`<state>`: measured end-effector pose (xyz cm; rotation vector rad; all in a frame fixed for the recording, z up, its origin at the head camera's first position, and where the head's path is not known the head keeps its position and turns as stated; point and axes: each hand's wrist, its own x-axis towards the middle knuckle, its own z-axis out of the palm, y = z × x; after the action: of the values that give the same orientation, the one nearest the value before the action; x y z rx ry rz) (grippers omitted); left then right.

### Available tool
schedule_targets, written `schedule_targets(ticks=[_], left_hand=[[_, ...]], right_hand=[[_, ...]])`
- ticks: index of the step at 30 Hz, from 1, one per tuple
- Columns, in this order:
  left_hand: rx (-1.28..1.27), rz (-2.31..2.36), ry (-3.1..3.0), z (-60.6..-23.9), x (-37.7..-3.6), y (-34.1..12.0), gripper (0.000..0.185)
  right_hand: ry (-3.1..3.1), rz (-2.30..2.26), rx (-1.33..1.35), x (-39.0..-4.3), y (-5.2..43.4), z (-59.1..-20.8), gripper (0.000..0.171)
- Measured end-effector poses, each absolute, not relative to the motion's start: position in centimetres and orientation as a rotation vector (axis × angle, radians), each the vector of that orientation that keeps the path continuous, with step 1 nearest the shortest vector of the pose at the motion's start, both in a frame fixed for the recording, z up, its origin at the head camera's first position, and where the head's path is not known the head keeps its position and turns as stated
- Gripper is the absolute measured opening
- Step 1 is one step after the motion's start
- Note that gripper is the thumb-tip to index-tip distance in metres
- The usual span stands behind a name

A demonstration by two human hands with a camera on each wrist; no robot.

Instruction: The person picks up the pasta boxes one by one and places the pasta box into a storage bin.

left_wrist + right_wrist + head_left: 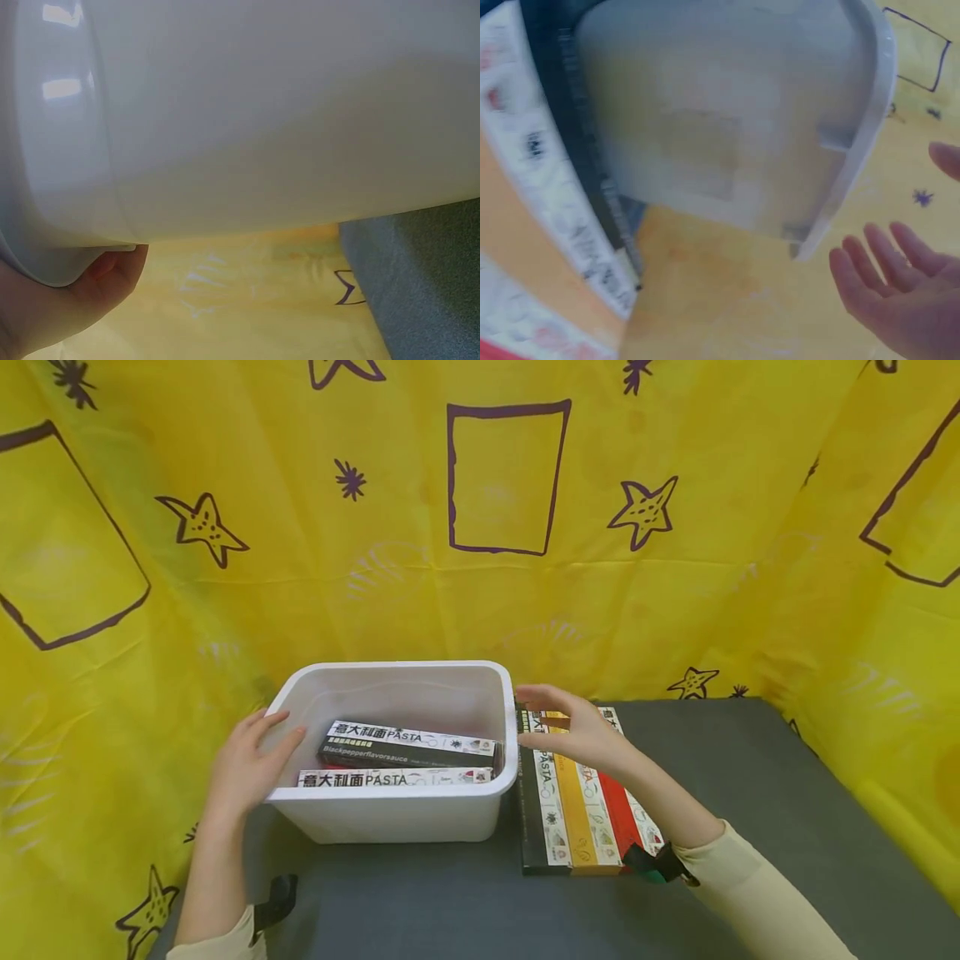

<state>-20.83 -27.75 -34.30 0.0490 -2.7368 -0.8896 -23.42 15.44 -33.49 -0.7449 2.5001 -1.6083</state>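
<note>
On the dark grey table point(750, 793): white rectangular plastic bin point(390, 814), two long pasta boxes point(408, 745) lying inside.
Left hand point(247, 764): fingers relaxed, resting on the bin's left rim.
Right hand point(573, 727): fingers spread, holding nothing, hovering just beside the bin's right rim.
Under right hand: row of flat black, yellow and red pasta boxes point(581, 810), right of the bin.
Backdrop: yellow star-printed cloth point(675, 568).
</note>
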Motion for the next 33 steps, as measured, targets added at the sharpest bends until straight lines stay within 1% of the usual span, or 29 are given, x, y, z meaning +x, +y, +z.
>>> schedule_targets(ticks=[12,23,33], left_hand=[[0.034,-0.892,-2.734,-34.3,-20.9,-27.9,0.064],[0.031,-0.884,-2.746,-34.3,-21.0,-27.9,0.064],[0.047,-0.872,-2.763,-34.4,-21.1,-27.9,0.065]], right_hand=[[2.505,-1.646,-0.508,-21.9,19.9,-37.2,0.068],[2.558,-1.545,-0.364,-19.8,22.8,-39.7,0.073],[2.631,-1.504,-0.275,-18.6,24.8,-42.4,0.079]])
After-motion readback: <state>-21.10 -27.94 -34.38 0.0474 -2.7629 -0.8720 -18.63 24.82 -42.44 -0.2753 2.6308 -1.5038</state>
